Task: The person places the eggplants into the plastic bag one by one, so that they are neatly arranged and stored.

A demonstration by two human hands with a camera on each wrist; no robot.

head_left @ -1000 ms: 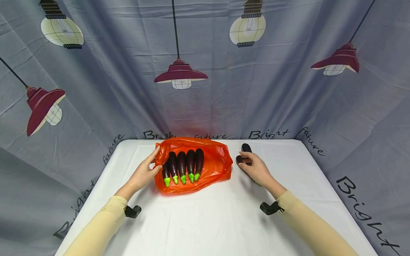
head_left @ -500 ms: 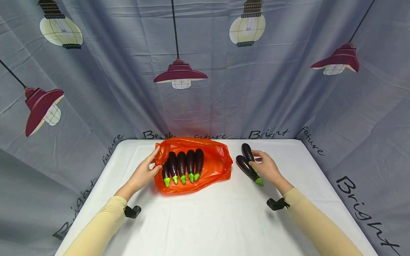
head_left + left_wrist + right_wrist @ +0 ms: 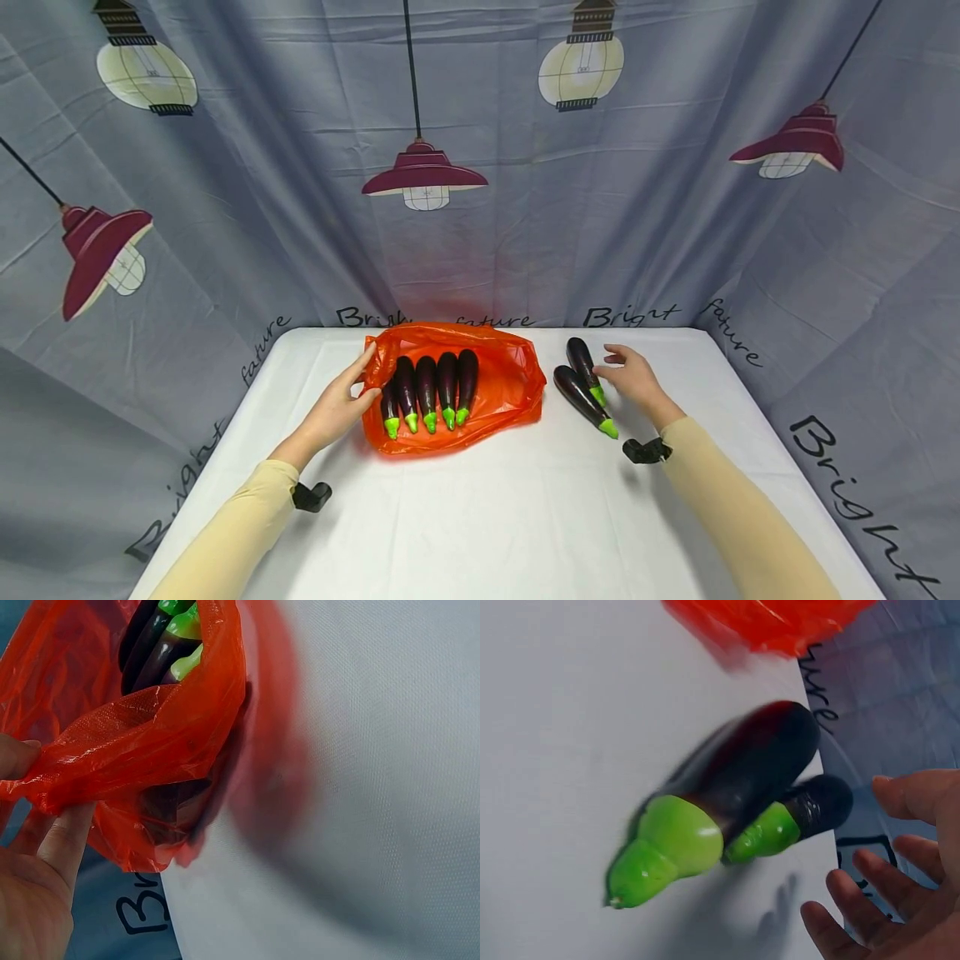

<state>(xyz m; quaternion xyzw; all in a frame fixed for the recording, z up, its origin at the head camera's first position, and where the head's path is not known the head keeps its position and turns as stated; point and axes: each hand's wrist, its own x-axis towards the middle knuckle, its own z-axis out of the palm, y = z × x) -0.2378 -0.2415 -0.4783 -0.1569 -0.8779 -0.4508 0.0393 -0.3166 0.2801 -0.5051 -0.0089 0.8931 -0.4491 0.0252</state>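
My left hand [image 3: 333,412] pinches the left rim of an orange-red plastic bag [image 3: 510,379], thumb above the film and fingers below it in the left wrist view. Several dark purple eggplants [image 3: 447,383] with green stem ends lie in a row inside the open bag. To its right, two more eggplants lie on the table side by side: a nearer one [image 3: 579,396] and a farther one [image 3: 581,358]. My right hand [image 3: 633,379] hovers just right of this pair with spread, relaxed fingers [image 3: 885,881] and nothing in its grasp.
A white cloth-covered table [image 3: 465,517] carries everything. Behind it hangs a grey curtain [image 3: 495,250] printed with lamps and lettering, and it also closes in both sides. A black wrist mount [image 3: 647,451] sticks out from the right sleeve.
My right hand has come off the two eggplants and shifted right, its fingers opening. Both eggplants now show fully. My left hand and the bag have stayed in place.
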